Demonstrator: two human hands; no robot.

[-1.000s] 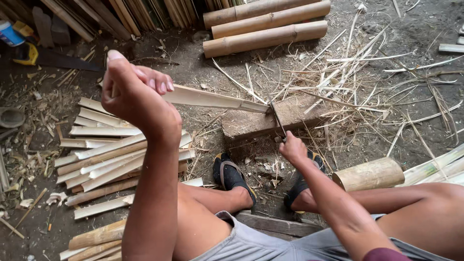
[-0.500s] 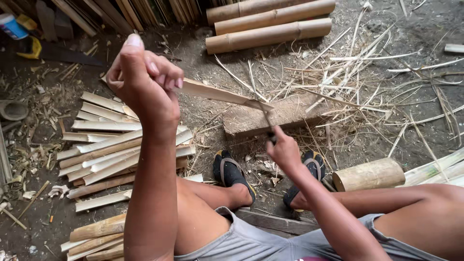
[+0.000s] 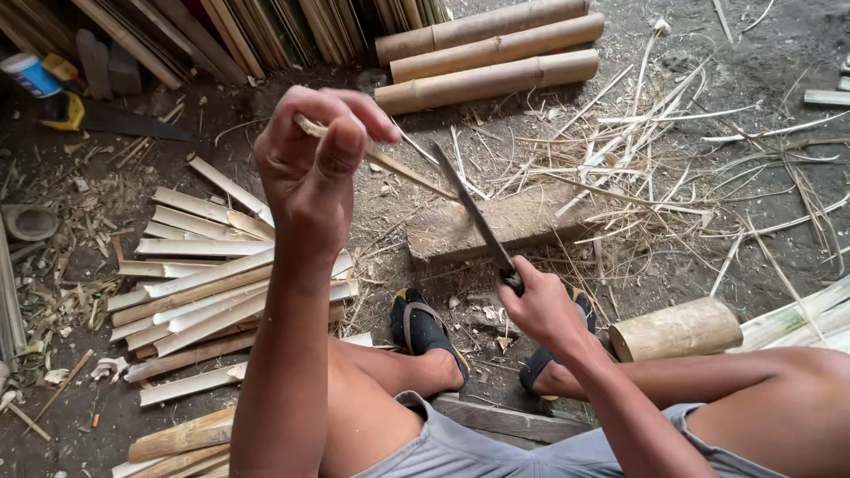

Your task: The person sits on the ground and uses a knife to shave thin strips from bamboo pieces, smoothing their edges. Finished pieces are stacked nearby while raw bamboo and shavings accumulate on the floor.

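My left hand [image 3: 310, 168] is raised, fingertips pinched on the near end of a thin bamboo sliver [image 3: 403, 164] that slants away toward the ground; my right hand [image 3: 540, 310] is fisted around the handle of a long dark knife [image 3: 474, 212], blade angled up toward that sliver. By my reckoning the work is well under way: a heap of pale, flat split bamboo slats [image 3: 204, 296] lies at my left, wiry shavings [image 3: 673, 168] litter the dirt on the right, while round whole bamboo poles [image 3: 491, 53] and a short bamboo section [image 3: 677, 327] remain uncut. A rough wooden block [image 3: 518, 226] sits beyond my sandals.
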